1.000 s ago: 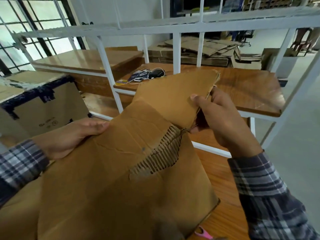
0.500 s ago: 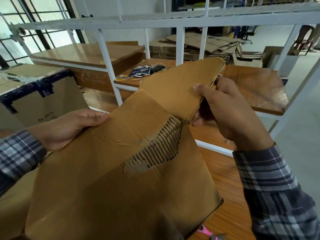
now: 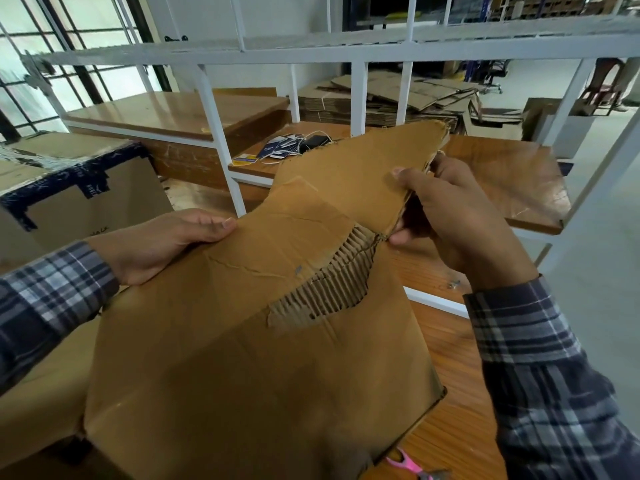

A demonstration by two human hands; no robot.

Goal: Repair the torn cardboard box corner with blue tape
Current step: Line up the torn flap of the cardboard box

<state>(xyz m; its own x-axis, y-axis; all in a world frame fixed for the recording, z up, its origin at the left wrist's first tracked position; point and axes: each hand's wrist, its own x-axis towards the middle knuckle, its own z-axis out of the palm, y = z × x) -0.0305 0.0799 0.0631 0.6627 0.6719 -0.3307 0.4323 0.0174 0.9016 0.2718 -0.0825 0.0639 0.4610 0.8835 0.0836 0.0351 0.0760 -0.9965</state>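
A brown cardboard box fills the middle of the head view, tilted toward me. Near its upper right corner runs a ragged tear with the corrugated ribs laid bare. Above the tear a loose flap stands up. My right hand pinches that flap's right edge, thumb on the front face and fingers behind. My left hand grips the box's upper left edge, thumb on top. No blue tape roll is visible.
Pink-handled scissors lie on the wooden table at the bottom right. Another box with dark blue tape sits at left. A white metal rack stands behind, with cards and cables on its shelf and flattened cardboard beyond.
The flap and my right hand have risen slightly and the box has shifted a little toward me. Both hands keep their hold.
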